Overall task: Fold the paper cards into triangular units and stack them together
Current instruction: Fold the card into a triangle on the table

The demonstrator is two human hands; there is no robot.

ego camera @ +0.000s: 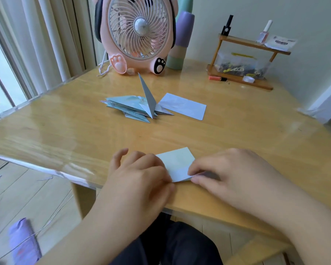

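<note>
Two hands work at our near table (218, 131) edge. Our left hand (141, 175) has its fingers curled down onto the left side of the card (177, 161), pinning it to the wood. Our right hand (235, 173) pinches the card's lower right corner between thumb and fingertips, where a flap is turned over. The card lies flat between both hands, pale blue, its far corner pointing away from us.

Farther out, mid-table, sits the pile (130, 109) of folded triangular units, fanned out to the left, with one unit (148, 96) standing upright on it, tip skyward. Just right of the pile, touching it, lies a flat sheet (185, 106).

Beyond, we see a pink fan (138, 33), stacked cups (180, 41) beside it, and a wooden shelf (243, 60) at the far right.
</note>
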